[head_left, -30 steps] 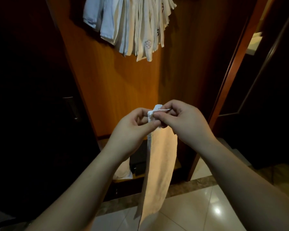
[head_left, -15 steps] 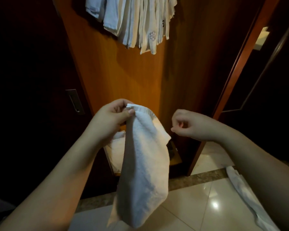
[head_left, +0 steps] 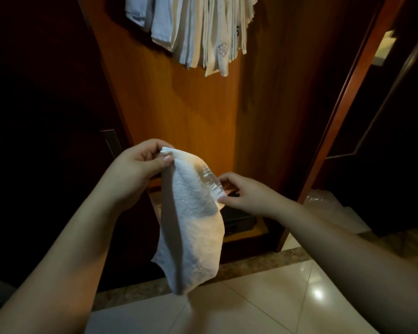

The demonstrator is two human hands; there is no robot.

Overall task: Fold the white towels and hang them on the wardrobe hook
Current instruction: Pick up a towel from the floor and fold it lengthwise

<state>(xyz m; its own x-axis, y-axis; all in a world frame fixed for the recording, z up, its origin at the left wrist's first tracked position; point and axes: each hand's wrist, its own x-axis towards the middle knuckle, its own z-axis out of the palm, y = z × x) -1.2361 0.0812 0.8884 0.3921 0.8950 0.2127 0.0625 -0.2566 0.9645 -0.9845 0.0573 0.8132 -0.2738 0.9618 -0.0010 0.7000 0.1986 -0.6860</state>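
A white towel [head_left: 191,227] hangs in front of me, folded lengthwise. My left hand [head_left: 140,167] pinches its top corner between thumb and fingers. My right hand [head_left: 241,196] is lower and to the right, its thumb and fingertips at the towel's right edge, which is blurred there. Several folded white towels [head_left: 203,32] hang in a bunch high on the wooden wardrobe panel [head_left: 179,112]; the hook itself is hidden behind them.
A dark wardrobe door with a metal handle [head_left: 111,143] stands at the left. A low shelf [head_left: 251,232] holds a dark object behind the towel. Glossy tiled floor [head_left: 263,297] lies below. A wooden door frame [head_left: 343,104] rises at the right, with a pale bundle [head_left: 323,201] beside it.
A second ago both hands pinched the top of a long hanging towel. The right hand let go and moved off; it has now come back to the towel's right edge.
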